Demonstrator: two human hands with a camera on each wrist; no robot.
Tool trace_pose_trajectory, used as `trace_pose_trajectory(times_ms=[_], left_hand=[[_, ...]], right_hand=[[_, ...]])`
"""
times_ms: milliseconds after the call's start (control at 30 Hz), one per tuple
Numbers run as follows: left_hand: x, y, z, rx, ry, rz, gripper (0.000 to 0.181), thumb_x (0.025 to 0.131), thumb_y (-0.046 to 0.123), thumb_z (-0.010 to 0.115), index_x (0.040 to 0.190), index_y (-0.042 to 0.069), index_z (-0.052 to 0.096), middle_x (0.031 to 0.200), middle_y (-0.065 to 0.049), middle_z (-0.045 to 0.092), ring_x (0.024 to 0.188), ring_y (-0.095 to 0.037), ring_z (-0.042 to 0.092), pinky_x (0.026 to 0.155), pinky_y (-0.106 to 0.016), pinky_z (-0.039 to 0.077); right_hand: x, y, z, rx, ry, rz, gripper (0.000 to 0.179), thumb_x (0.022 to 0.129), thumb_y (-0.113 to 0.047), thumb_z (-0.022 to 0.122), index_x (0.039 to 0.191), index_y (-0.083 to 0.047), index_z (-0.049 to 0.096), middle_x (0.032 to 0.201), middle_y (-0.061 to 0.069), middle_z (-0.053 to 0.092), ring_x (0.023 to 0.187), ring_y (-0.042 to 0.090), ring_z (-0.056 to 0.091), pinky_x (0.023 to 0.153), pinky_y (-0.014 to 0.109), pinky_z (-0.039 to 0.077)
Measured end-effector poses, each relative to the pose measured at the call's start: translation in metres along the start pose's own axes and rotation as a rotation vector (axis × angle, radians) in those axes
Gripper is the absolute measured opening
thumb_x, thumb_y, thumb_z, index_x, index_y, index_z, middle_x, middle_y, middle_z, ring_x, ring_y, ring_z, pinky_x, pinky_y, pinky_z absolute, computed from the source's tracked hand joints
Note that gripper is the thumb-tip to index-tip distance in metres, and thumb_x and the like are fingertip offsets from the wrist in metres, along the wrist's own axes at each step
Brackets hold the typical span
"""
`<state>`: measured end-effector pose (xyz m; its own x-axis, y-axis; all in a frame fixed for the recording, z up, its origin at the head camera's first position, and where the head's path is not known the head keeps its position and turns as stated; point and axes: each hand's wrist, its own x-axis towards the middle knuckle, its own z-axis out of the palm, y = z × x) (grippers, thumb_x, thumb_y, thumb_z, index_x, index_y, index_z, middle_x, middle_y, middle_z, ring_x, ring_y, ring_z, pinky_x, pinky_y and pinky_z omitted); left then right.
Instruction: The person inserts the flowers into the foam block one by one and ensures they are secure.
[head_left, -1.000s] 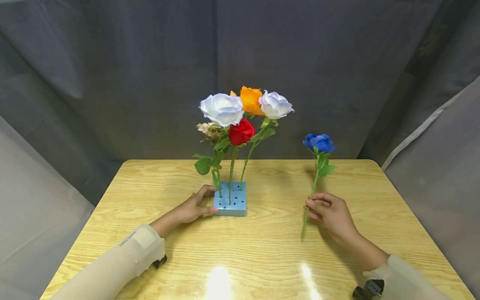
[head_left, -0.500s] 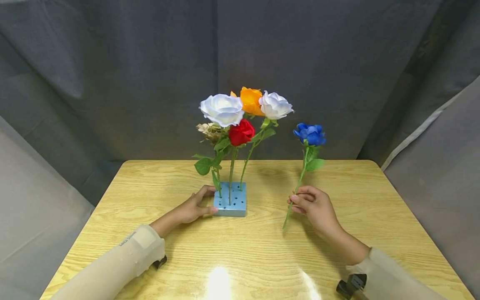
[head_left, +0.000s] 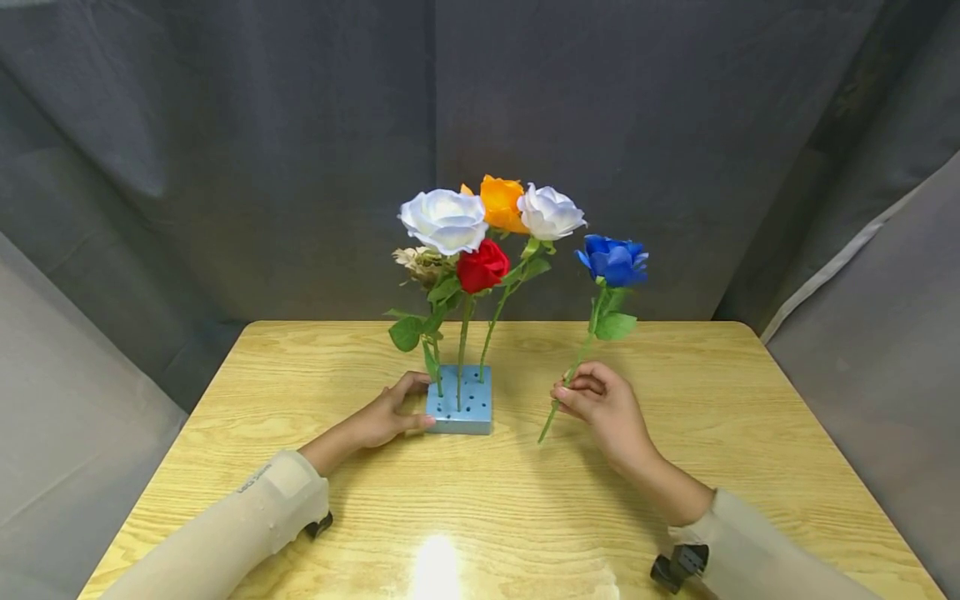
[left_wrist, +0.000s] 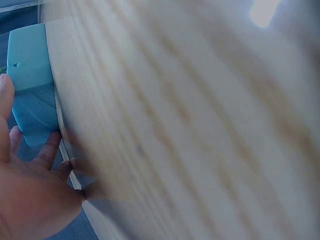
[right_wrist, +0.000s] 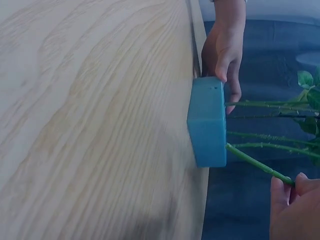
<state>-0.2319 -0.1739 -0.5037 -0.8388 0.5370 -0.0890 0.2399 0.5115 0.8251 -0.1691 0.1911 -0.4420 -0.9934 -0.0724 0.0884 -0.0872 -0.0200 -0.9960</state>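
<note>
A light blue block with holes in its top (head_left: 480, 417) stands on the table, holding several artificial flowers upright. My left hand (head_left: 386, 415) grips its left side, thumb at the front and fingers toward the back; the left wrist view shows this hand against the block (left_wrist: 32, 80) too. To the right, my right hand (head_left: 611, 417) pinches the stem of a blue artificial flower (head_left: 613, 260) between thumb and fingers. That flower leans right, its bare stem end (head_left: 546, 432) hanging in the air right of the block. In the right wrist view the pinched green stem (right_wrist: 255, 162) slants.
In the block stand a large white rose (head_left: 444, 221), a smaller white rose (head_left: 551, 211), an orange flower (head_left: 502, 202), a red rose (head_left: 483, 265) and a beige flower (head_left: 420, 262). The wooden table (head_left: 360, 517) ends at a grey curtain (head_left: 300, 167).
My right hand has moved left and away from me with the blue flower, bringing its stem nearer the block. The left hand and the block have stayed in place.
</note>
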Motion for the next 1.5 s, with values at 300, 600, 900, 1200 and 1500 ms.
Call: trace_pose_trajectory(times_ms=[300, 600, 900, 1200, 1500], left_hand=[[0.001, -0.001, 0.0, 0.0, 0.004, 0.011, 0.068, 0.099, 0.032, 0.072, 0.153, 0.016, 0.035, 0.154, -0.016, 0.046, 0.15, -0.037, 0.035, 0.119, -0.07, -0.01], [0.0, 0.0, 0.0, 0.009, 0.002, 0.007, 0.068, 0.099, 0.032, 0.072, 0.153, 0.014, 0.034, 0.154, -0.018, 0.046, 0.149, -0.038, 0.035, 0.119, -0.07, -0.01], [0.0, 0.0, 0.0, 0.012, 0.001, 0.012, 0.067, 0.099, 0.032, 0.071, 0.152, 0.013, 0.034, 0.154, -0.019, 0.047, 0.149, -0.04, 0.035, 0.119, -0.072, -0.009], [-0.001, 0.002, 0.0, 0.01, 0.002, 0.009, 0.066, 0.1, 0.03, 0.071, 0.152, 0.014, 0.035, 0.154, -0.019, 0.047, 0.149, -0.04, 0.035, 0.119, -0.072, -0.008], [-0.002, 0.006, 0.001, -0.001, 0.004, 0.017, 0.065, 0.1, 0.026, 0.07, 0.152, 0.011, 0.034, 0.153, -0.022, 0.046, 0.149, -0.043, 0.034, 0.118, -0.073, -0.009]], right_hand=[[0.003, -0.008, 0.017, 0.011, -0.03, -0.067, 0.019, 0.095, 0.01, 0.066, 0.109, 0.015, 0.054, 0.108, 0.022, 0.066, 0.097, 0.013, 0.073, 0.088, 0.032, 0.061], [0.011, -0.011, 0.035, -0.031, -0.06, -0.163, 0.017, 0.096, 0.006, 0.068, 0.109, 0.012, 0.06, 0.109, 0.03, 0.065, 0.098, 0.016, 0.072, 0.087, 0.03, 0.061], [0.025, -0.004, 0.058, -0.029, -0.05, -0.198, 0.015, 0.094, 0.008, 0.068, 0.107, 0.012, 0.064, 0.103, 0.028, 0.068, 0.094, 0.018, 0.073, 0.084, 0.028, 0.061], [0.033, -0.001, 0.074, -0.074, -0.017, -0.175, 0.016, 0.092, 0.004, 0.074, 0.105, 0.008, 0.067, 0.1, 0.024, 0.069, 0.087, 0.014, 0.07, 0.08, 0.024, 0.059], [0.04, 0.003, 0.081, -0.116, 0.007, -0.187, 0.017, 0.091, 0.004, 0.074, 0.106, 0.01, 0.068, 0.098, 0.021, 0.07, 0.09, 0.024, 0.071, 0.078, 0.022, 0.058]])
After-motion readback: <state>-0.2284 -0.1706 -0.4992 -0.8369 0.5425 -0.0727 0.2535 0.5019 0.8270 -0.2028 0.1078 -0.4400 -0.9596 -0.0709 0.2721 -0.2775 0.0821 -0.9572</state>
